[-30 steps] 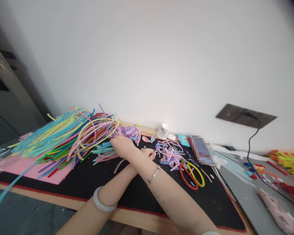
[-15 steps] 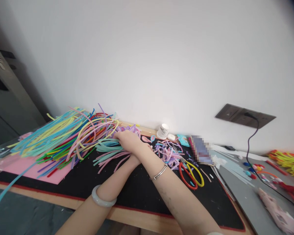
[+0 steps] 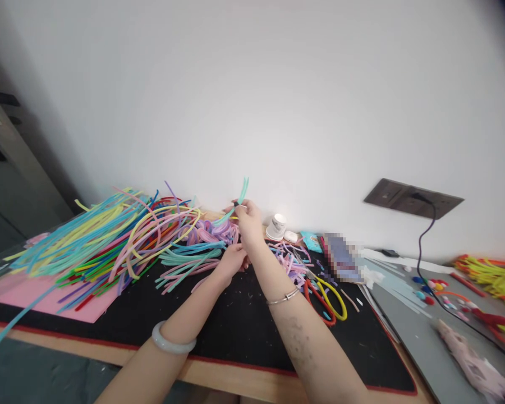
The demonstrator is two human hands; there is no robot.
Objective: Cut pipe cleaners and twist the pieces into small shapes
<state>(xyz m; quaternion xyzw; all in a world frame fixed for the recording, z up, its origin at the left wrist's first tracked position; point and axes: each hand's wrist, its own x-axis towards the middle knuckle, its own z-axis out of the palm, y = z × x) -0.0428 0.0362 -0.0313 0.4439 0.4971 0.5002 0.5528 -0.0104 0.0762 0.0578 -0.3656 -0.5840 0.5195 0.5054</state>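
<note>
My right hand (image 3: pixel 249 221) is raised near the back edge of the mat, its fingers pinching a few mint-green pipe cleaners (image 3: pixel 244 189) whose ends stick up above it. Just below, my left hand (image 3: pixel 233 264) has its fingers curled; whatever they hold, if anything, is hidden. To its left on the black mat lies a bundle of cut mint and pink pipe cleaners (image 3: pixel 187 259). Behind that bundle rests a pile of curled purple and pink pipe cleaners (image 3: pixel 208 231).
A large heap of long coloured pipe cleaners (image 3: pixel 96 241) covers the left side, partly over a pink sheet (image 3: pixel 79 303). Right of my hands are short cut pieces (image 3: pixel 292 264), scissors (image 3: pixel 334 303) with red and yellow handles, a paper cup (image 3: pixel 276 227) and a pixelated flat object (image 3: pixel 343 258).
My right hand has risen from the bundle and moved right, bringing up mint-green pipe cleaners. My left hand, formerly hidden behind the right wrist, now shows below it.
</note>
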